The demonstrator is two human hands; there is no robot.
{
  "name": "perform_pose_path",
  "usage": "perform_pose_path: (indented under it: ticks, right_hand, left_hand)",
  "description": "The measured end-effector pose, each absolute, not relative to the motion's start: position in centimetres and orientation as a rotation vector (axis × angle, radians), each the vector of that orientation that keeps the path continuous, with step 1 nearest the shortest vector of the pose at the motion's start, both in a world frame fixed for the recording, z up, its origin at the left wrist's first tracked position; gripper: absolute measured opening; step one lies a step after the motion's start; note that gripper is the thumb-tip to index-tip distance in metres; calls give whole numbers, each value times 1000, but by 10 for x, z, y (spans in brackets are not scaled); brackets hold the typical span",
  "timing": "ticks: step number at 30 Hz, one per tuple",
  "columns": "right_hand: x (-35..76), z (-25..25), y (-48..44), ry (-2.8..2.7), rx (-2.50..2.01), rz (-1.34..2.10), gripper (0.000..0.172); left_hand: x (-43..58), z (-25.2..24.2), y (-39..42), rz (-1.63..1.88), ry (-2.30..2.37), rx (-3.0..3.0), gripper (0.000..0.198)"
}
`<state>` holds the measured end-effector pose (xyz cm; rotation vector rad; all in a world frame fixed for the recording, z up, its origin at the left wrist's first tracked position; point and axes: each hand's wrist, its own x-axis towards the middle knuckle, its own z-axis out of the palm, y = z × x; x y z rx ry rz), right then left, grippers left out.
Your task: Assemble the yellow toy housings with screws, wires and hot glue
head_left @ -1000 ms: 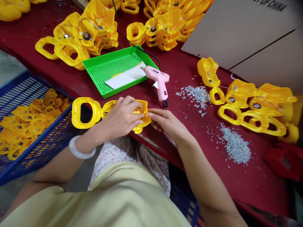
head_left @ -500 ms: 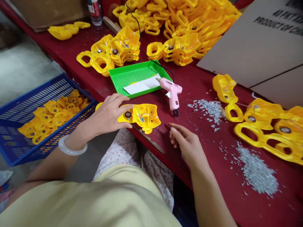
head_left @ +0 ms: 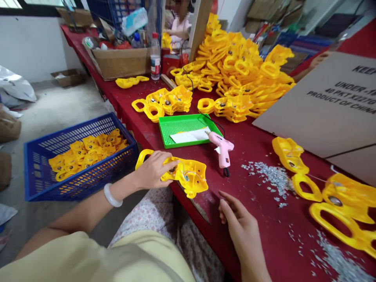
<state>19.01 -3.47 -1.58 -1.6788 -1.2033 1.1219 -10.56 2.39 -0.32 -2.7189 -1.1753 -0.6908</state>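
My left hand (head_left: 154,170) grips a yellow plastic toy shell (head_left: 188,178) at the near edge of the red table (head_left: 252,219); the shell lies open side up, showing a small round speaker and thin wires. A white bangle is on that wrist. My right hand (head_left: 239,221) rests on the table to the right of the shell, fingers loosely stretched, holding nothing. A pink glue gun (head_left: 222,149) lies just beyond the shell, its nozzle over a green tray (head_left: 188,129).
A blue crate (head_left: 38,176) of small yellow parts stands on the floor at left. Stacks of yellow shells (head_left: 235,74) fill the table's far side and right. Heaps of small silver screws (head_left: 270,176) lie at right. A cardboard box (head_left: 331,105), bottles and a person sit farther back.
My right hand has left the shell and drawn back onto the table. My left hand keeps hold of the shell. The view has lifted, showing more of the room.
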Motion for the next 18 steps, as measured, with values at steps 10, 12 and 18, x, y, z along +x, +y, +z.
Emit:
perform_pose_path:
  ticks: [10, 12, 18]
  right_hand:
    - [189, -25, -37, -1322, -1745, 911, 60]
    - [187, -25, -33, -1354, -1748, 870, 58]
    - [185, -27, -25, -1415, -1739, 806, 53]
  left_hand:
    - [-181, 46, 98, -1060, -1694, -2088, 57]
    - [-205, 62, 153, -945, -1935, -1954, 63]
    - [-236, 66, 273, -650, -2328, -1867, 65]
